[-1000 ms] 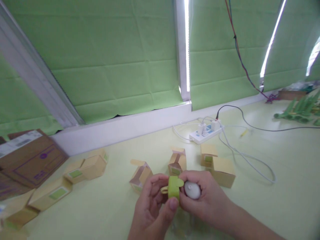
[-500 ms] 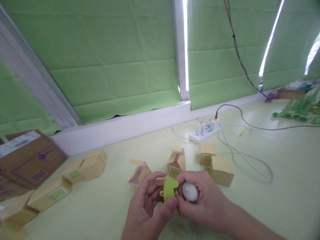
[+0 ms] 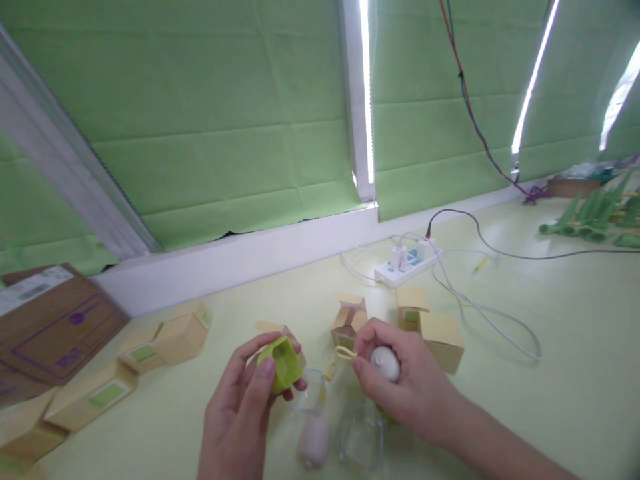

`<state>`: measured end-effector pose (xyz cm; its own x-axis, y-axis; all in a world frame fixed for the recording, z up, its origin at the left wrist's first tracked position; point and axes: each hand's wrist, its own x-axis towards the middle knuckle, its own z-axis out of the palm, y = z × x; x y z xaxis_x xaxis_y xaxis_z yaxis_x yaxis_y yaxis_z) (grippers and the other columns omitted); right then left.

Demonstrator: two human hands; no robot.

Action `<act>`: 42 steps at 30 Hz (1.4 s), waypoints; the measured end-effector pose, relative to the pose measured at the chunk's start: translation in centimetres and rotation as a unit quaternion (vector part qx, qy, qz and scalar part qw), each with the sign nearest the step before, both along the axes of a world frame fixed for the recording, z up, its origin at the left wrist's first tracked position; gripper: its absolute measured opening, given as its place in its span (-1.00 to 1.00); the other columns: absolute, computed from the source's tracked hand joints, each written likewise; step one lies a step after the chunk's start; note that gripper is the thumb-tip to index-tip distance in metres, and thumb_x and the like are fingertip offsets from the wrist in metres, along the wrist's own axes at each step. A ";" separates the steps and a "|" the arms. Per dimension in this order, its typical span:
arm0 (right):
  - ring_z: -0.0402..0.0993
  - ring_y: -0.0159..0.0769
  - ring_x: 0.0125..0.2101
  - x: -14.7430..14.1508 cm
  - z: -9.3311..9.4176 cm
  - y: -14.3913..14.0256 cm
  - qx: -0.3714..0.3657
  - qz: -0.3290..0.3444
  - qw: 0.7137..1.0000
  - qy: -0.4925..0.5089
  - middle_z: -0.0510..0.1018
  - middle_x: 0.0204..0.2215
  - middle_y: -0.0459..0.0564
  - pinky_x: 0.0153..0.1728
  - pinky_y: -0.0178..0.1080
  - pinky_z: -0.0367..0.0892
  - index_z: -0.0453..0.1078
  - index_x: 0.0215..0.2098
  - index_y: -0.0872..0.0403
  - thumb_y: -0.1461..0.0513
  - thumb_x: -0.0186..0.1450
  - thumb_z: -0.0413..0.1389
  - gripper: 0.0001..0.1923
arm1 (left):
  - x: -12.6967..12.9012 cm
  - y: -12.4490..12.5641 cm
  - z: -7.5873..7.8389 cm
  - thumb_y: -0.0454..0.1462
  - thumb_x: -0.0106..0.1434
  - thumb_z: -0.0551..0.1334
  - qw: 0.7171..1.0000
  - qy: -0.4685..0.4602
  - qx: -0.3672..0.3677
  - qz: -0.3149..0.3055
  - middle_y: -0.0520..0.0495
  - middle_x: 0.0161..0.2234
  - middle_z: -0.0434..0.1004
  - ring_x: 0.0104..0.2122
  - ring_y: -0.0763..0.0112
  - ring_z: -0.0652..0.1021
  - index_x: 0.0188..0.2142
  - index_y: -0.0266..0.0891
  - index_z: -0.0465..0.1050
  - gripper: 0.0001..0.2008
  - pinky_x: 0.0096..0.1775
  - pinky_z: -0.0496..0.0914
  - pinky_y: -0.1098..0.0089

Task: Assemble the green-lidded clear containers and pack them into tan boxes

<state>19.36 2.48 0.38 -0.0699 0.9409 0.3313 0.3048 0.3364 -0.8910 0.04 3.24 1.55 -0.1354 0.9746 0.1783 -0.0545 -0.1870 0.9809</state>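
My left hand (image 3: 240, 410) holds a small lime-green square cap (image 3: 281, 361), hollow side up, pinched between thumb and fingers. My right hand (image 3: 400, 387) grips a white rounded piece (image 3: 385, 363) with a thin yellow loop (image 3: 345, 353) sticking out toward the left. The two hands are apart, above the pale table. Below them lie a clear plastic shell (image 3: 361, 437), another clear piece (image 3: 310, 392) and a small pinkish-white piece (image 3: 314, 443).
Several small tan cartons with green labels lie around: at the left (image 3: 173, 337), behind the hands (image 3: 350, 319) and at the right (image 3: 440, 340). A brown cardboard box (image 3: 55, 327) is far left. A white power strip (image 3: 405, 263) with cables lies near the wall; green cones (image 3: 590, 223) far right.
The green cap has come off the white piece. My left hand carried it left and turned its hollow side up; the yellow loop stays with my right hand. Clear shells now show below.
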 end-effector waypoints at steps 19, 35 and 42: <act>0.53 -0.25 -0.42 0.3 -0.4 0.5 -0.011 -0.033 0.974 -0.223 0.63 -0.44 -0.08 -0.36 -0.29 0.25 0.48 -0.30 0.01 0.20 0.31 0.10 -0.88 | 0.4 0.0 -1.9 -0.21 0.32 0.22 0.939 0.316 0.129 -0.038 -0.09 -0.17 0.60 -0.26 0.26 0.63 -0.10 -0.10 0.53 -0.81 -0.24 0.50 0.35; 0.47 -0.19 -0.11 0.9 0.4 -0.1 0.020 0.021 0.995 -0.092 0.52 -0.09 0.02 -0.09 -0.19 0.35 0.39 0.03 0.02 0.37 0.30 -0.01 -0.64 | -0.5 0.0 -1.2 -0.23 0.30 0.24 0.894 0.409 0.184 -0.009 -0.01 -0.34 0.66 -0.32 0.27 0.62 -0.29 -0.12 0.57 -0.88 -0.23 0.44 0.40; 0.49 -0.19 -0.08 1.0 -0.7 0.6 0.051 0.046 0.981 -0.182 0.49 -0.07 0.02 -0.03 -0.19 0.38 0.51 -0.03 0.01 0.29 0.27 0.18 -0.71 | -3.1 0.3 0.4 -0.05 0.31 0.18 0.897 0.419 0.117 0.074 0.13 -0.56 0.54 -0.54 0.36 0.53 -0.28 -0.09 0.54 -0.76 -0.38 0.37 0.47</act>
